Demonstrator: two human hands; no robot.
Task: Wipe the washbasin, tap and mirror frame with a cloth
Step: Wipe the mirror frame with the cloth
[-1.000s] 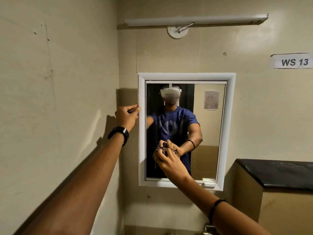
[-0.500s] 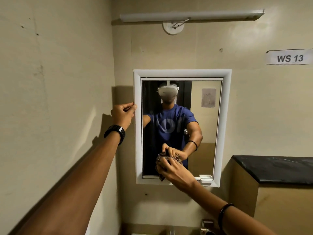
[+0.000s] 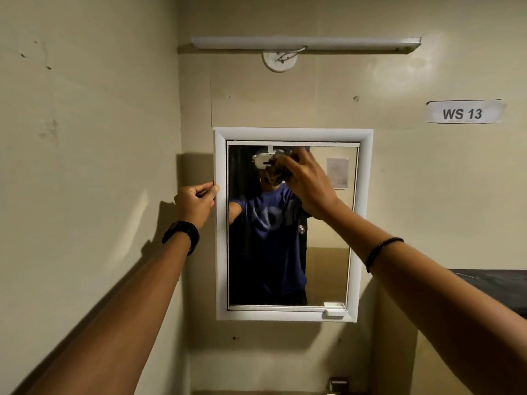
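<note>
Cloth, dark, crumpled, against glass; white rectangular frame.

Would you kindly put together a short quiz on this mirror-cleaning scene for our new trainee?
1. True or false: the right hand holds a cloth near the top of the mirror.
2. What does the left hand grip? A nothing; B the left edge of the mirror frame; C the cloth.
3. Fill in: the paper label reads ___.
Key: 1 true; 2 B; 3 WS 13.
</note>
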